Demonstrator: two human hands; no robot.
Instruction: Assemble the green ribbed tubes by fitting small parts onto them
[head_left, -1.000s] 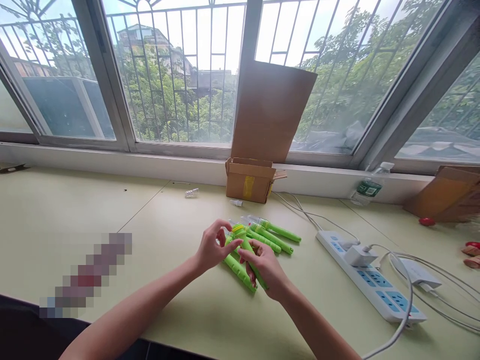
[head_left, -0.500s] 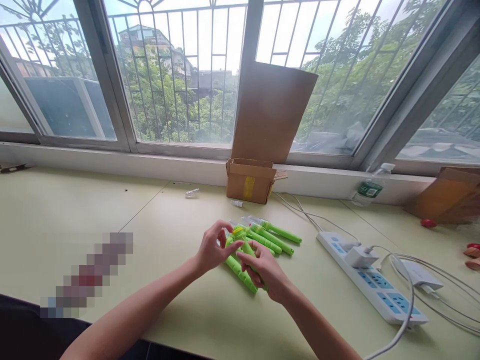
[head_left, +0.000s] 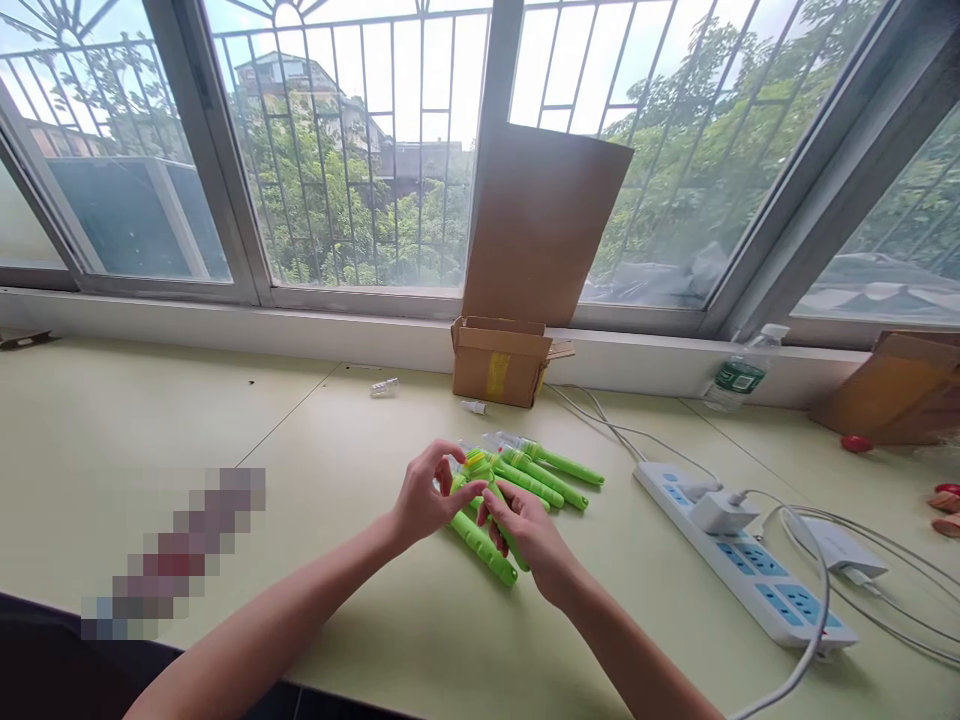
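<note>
Several green pen-like tools with clear caps (head_left: pixel 551 468) lie in a row on the pale green table (head_left: pixel 225 450). My right hand (head_left: pixel 529 535) is wrapped round the shaft of one green tool (head_left: pixel 478 466), held tilted above the table. My left hand (head_left: pixel 424 500) pinches that tool's yellow-green head with thumb and fingers. Another green tool (head_left: pixel 484 548) lies on the table just under both hands.
An open cardboard box (head_left: pixel 499 362) stands at the window sill with a cardboard sheet (head_left: pixel 544 220) leaning behind it. A white power strip (head_left: pixel 750 565) with charger and cables lies to the right. A plastic bottle (head_left: pixel 739 378) and two small clear caps (head_left: pixel 384 386) lie near the sill.
My right hand has shifted slightly up the tool's shaft, tilting it a little. My left hand keeps its pinch on the head. Nothing else has moved.
</note>
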